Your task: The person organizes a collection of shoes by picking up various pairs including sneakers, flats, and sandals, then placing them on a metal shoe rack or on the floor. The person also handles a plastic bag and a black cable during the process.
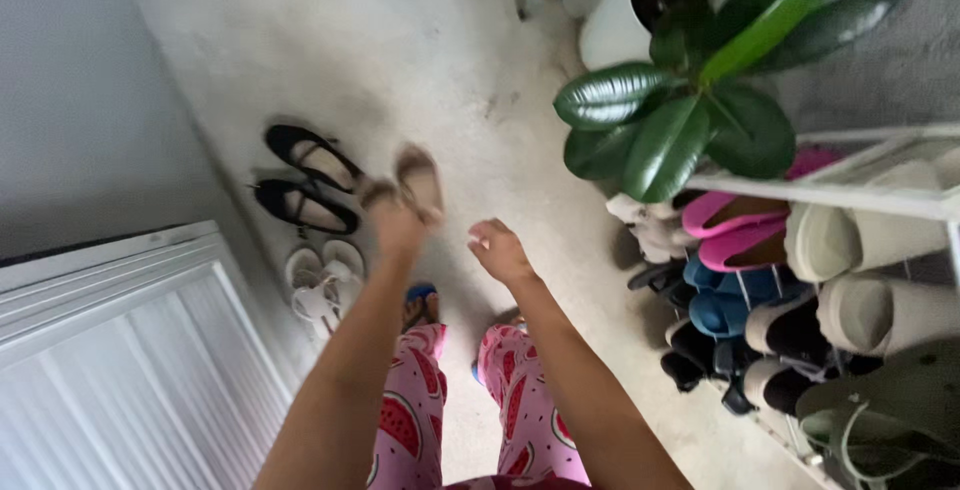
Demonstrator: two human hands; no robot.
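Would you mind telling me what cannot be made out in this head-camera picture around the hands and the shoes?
- Left hand: motion blur hides how its fingers grip the beige shoe.
- Right hand: blurred, fingers curled; whether it holds anything is unclear.
- Shoe rack: cut off by the right edge.
- Potted plant: its leaves hide the rack's left end, and the top edge cuts its pot.

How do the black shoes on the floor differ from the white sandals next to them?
The black shoes are dark, slim flats with a thin strap over a tan insole; the white sandals are pale with thicker knotted straps. The black pair lies farther from the person, the white pair closer to the radiator. Both pairs sit side by side along the wall, while the left hand holds a tan shoe.
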